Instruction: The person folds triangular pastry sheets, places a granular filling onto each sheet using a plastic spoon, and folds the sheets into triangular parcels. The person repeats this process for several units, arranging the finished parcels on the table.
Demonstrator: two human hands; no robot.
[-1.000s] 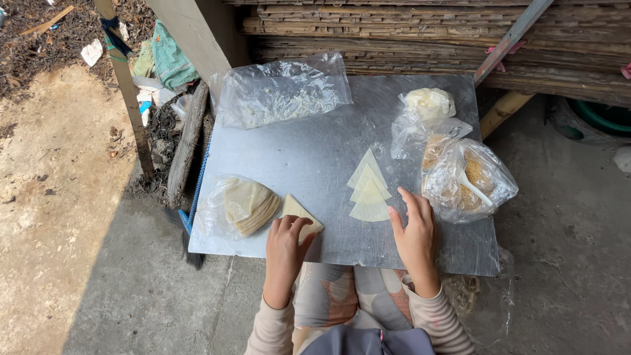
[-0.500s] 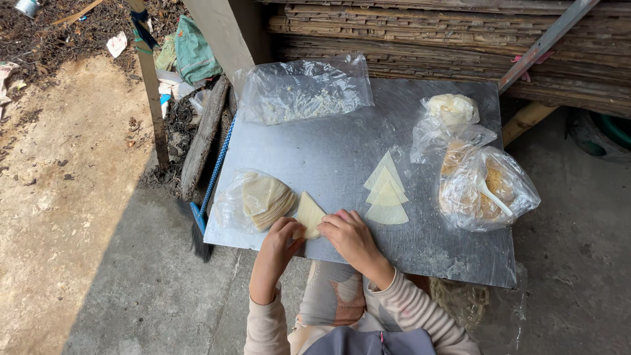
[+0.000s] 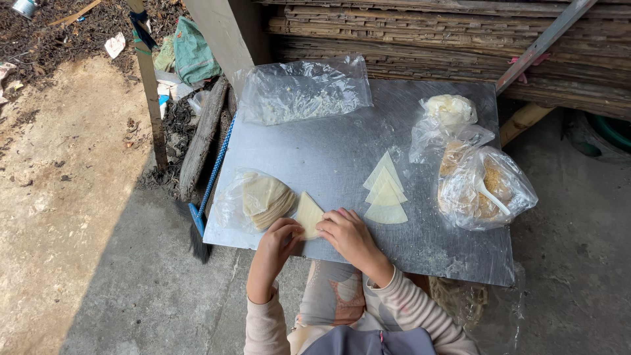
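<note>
Both hands worked one pale triangular dough wrapper [image 3: 307,213] lying flat near the front edge of the metal tabletop [image 3: 328,151]. The left hand [image 3: 279,240] curled its fingertips onto the wrapper's lower edge; the right hand [image 3: 348,231] pressed loosely bent fingers on its right side. Just left lay a stack of wrappers [image 3: 265,199] in crinkled clear plastic; three folded triangles [image 3: 386,190] lay right.
</note>
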